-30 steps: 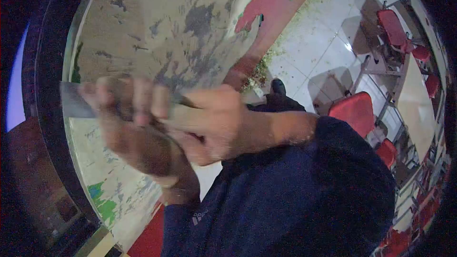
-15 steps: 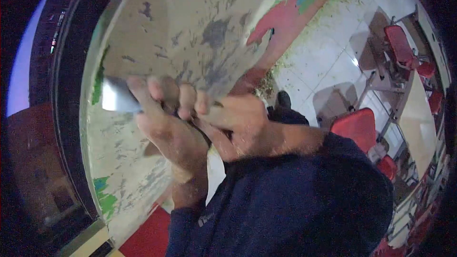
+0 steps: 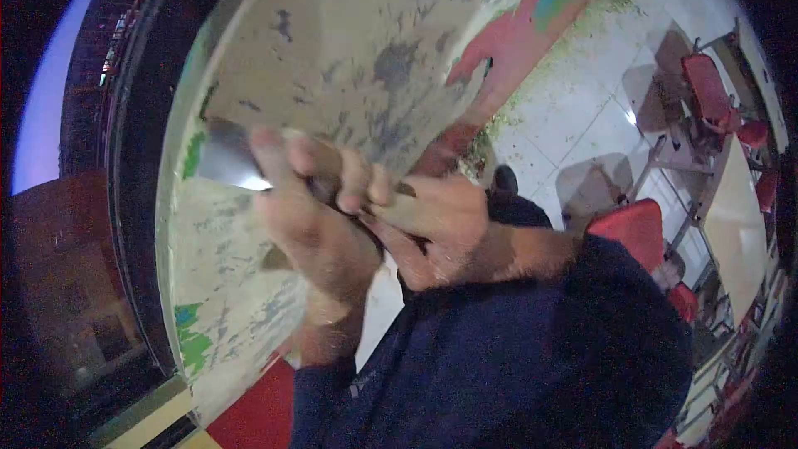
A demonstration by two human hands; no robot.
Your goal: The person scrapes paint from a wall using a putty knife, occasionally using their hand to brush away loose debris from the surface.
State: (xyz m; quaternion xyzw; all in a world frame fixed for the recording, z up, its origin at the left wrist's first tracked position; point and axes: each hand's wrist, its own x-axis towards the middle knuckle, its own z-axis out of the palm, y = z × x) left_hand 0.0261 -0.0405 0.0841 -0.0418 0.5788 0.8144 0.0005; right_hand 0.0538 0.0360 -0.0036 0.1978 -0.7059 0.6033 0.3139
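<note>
We held a flat, silver-grey metal blade (image 3: 233, 154) in a double grip

The blade jutted past our bare left hand (image 3: 307, 229), whose fingers were curled tightly around its hidden grip. Our bare right hand (image 3: 449, 212) pressed against the left, its fingers folded in and apparently around the same grip. The blade stood in front of a cream wall with grey blotches (image 3: 366, 8); we could not tell whether they touched. If the grip twisted, our leading fingers, so near the metal, could have met its edge. Further out, yellow-green flakes (image 3: 611, 4) littered the white tiled floor (image 3: 573, 129) near a dark shoe (image 3: 504, 179), and loose bits underfoot could have caused a slip. A pale mark (image 3: 360, 384) on our navy shirt (image 3: 515, 357) was too blurred to read.
</note>
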